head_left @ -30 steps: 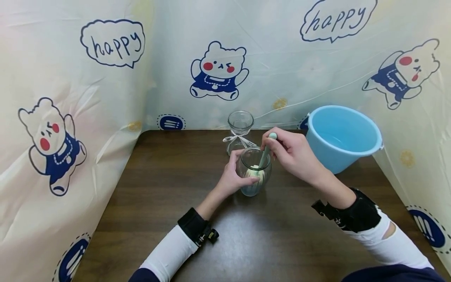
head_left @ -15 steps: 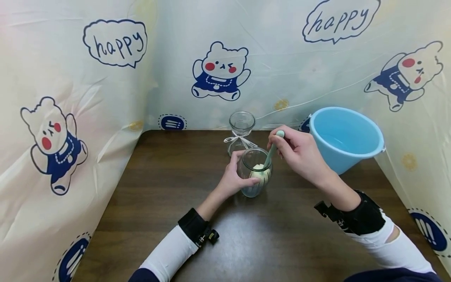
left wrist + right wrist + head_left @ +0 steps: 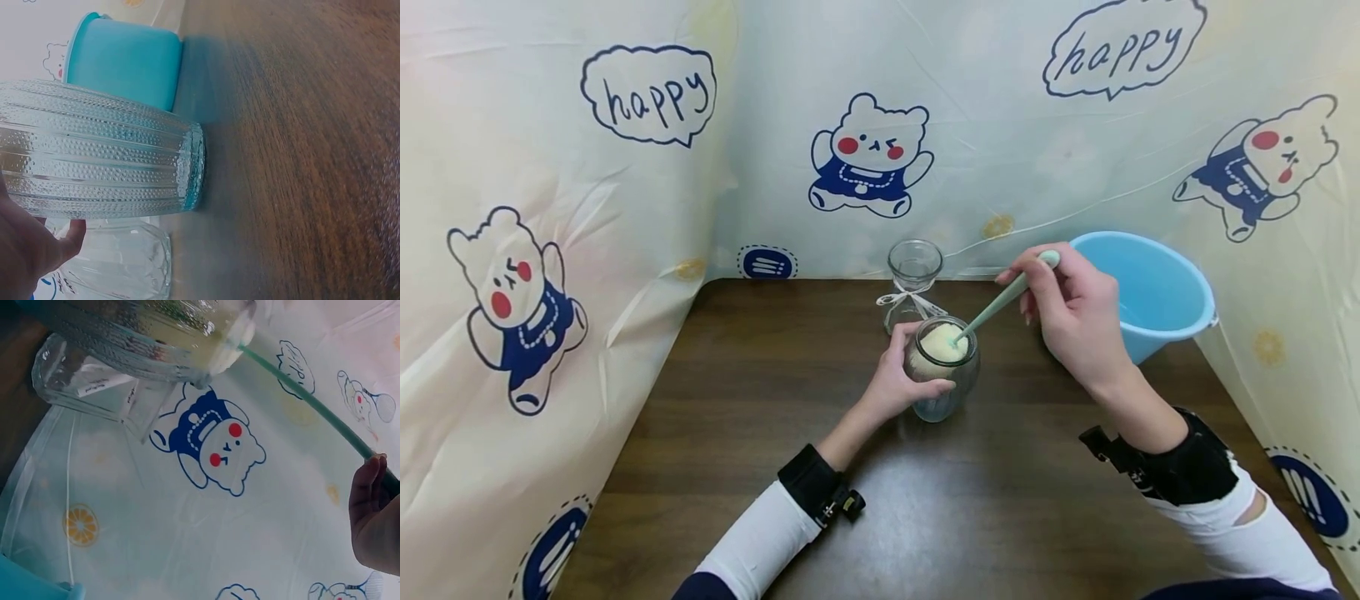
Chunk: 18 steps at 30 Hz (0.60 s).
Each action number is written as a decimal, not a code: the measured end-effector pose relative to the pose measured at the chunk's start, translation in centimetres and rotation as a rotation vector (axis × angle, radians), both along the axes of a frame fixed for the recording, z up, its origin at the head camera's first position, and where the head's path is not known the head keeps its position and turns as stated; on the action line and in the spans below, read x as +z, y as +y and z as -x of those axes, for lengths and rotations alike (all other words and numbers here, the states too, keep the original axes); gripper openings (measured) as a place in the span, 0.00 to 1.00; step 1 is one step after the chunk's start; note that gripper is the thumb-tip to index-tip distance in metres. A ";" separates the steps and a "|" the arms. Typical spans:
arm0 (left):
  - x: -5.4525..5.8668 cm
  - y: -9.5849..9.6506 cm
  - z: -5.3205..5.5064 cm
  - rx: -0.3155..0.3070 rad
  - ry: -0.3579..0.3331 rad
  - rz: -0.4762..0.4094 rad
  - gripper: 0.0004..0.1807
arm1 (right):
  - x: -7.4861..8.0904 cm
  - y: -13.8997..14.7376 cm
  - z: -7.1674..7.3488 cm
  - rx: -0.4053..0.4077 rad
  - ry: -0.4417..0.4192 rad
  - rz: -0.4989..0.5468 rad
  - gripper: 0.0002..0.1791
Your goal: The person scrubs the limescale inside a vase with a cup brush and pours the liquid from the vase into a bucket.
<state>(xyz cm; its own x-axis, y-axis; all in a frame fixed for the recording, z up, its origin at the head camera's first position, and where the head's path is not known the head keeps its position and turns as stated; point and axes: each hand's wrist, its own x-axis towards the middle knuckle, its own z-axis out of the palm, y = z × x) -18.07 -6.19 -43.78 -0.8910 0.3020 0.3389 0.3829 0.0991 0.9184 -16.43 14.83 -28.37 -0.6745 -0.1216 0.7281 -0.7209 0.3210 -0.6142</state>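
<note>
A ribbed glass jar stands upright on the table, with my left hand holding its side, thumb in front. In the left wrist view the jar's base touches the wood. Inside the jar's mouth sits the cream head of a sponge bottle brush, bulging at the rim. My right hand grips the brush's long pale green handle near its end, up and right of the jar. In the right wrist view the handle slants out of the jar's mouth; the palm side of that hand is partly hidden.
Behind the jar stands a clear glass vase tied with a white ribbon bow, close to it. A light blue bucket stands at the back right, partly behind my right hand. Printed cloth hangs around the dark wooden table.
My right hand has moved up and right, drawing the brush's sponge head from lower in the jar to its mouth. The handle now leans further right. My left hand keeps holding the jar.
</note>
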 end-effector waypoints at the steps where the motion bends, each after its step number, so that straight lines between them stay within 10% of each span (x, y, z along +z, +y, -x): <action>1: 0.1 0.0 0.0 0.003 0.001 0.004 0.44 | 0.2 0.1 0.0 0.000 0.006 0.034 0.06; 12: 0.1 0.0 0.0 0.003 -0.010 -0.001 0.44 | 2.0 2.7 -1.4 0.103 -0.014 0.463 0.06; 18: -1.8 0.1 1.0 0.002 -0.001 0.001 0.46 | 2.8 4.1 -2.9 0.129 0.071 0.635 0.09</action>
